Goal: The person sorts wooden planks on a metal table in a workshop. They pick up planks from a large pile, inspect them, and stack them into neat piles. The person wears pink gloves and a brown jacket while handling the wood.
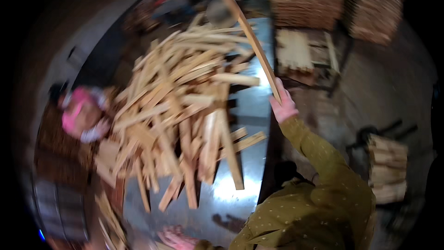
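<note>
My right hand (284,103) is closed around one end of a long wooden strip (253,37), which points away over the far right edge of the table. At the table's near edge my left hand (175,238) shows blurred, its fingers spread and nothing in them. A large, loose heap of pale wooden strips (185,78) lies crisscross on the shiny metal table (249,166), to the left of my right hand. Several strips stick out toward the near end, beyond my left hand.
Across the heap on the left is a person in pink headwear (76,111). Tall wood stacks (305,0) stand at the far right, with a bundle of slats (294,51) below them. Another stack of wood (387,169) sits by a cart at right.
</note>
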The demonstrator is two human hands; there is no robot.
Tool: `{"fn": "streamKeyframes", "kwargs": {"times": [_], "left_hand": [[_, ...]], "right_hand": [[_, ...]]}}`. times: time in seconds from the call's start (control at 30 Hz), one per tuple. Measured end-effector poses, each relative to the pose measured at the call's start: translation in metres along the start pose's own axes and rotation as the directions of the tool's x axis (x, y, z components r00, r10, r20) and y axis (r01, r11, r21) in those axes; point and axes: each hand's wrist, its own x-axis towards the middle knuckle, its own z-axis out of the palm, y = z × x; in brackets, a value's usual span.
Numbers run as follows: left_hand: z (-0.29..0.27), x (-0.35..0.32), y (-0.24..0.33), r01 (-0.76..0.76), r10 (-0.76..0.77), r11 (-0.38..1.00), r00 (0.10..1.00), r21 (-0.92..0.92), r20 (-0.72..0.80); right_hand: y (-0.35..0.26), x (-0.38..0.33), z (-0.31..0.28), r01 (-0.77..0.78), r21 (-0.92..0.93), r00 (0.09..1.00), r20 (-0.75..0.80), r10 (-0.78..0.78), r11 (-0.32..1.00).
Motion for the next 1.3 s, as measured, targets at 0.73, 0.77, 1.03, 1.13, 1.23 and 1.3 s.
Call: {"fn": "streamKeyframes", "kwargs": {"times": [0.73,0.77,1.03,1.13,1.23,1.3], "left_hand": [[0.638,-0.212,0.022,-0.848,0.453,0.405,0.511,0.342,0.73],[0.651,-0.217,0.027,-0.883,0.465,0.351,0.452,0.311,0.761],[0.683,-0.167,0.03,-0.95,0.292,0.145,0.308,0.276,0.906],[0.754,-0.168,0.033,-0.709,0.201,0.55,0.626,0.442,0.754],[0.77,-0.127,0.021,-0.837,0.297,0.405,0.501,0.367,0.813],[0.754,-0.112,0.018,-0.872,0.29,0.269,0.479,0.409,0.829]], "right_hand": [[0.705,0.332,-0.127,-0.8,-0.525,0.438,-0.178,0.881,0.292],[0.717,0.336,-0.123,-0.774,-0.566,0.442,-0.162,0.882,0.283],[0.743,0.35,-0.093,-0.773,-0.451,0.493,0.015,0.87,0.446],[0.798,0.332,-0.102,-0.804,-0.294,0.507,0.114,0.854,0.517],[0.818,0.327,-0.106,-0.811,-0.262,0.474,0.23,0.85,0.523],[0.787,0.336,-0.097,-0.734,-0.462,0.441,0.233,0.867,0.498]]}}
